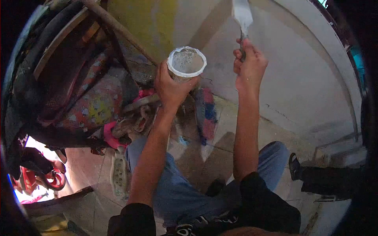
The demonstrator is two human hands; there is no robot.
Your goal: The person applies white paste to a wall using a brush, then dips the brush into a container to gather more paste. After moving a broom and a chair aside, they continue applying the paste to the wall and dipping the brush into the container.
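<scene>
My left hand is wrapped round a round container with a ragged white rim. Its mouth faces up towards me, and whitish smears coat the inside wall. Up and to the right, my right hand grips the dark handle of a putty knife. The wide blade points up and looks white; its top end is cut off by the frame edge. Behind the blade stands a pale wall, and I cannot tell whether the blade touches it.
A wooden pole leans at the upper left, above patterned cloth and piled things. A power strip lies on the tiled floor by my left knee. Another person's foot is at the right. A red-wheeled object shows at lower left.
</scene>
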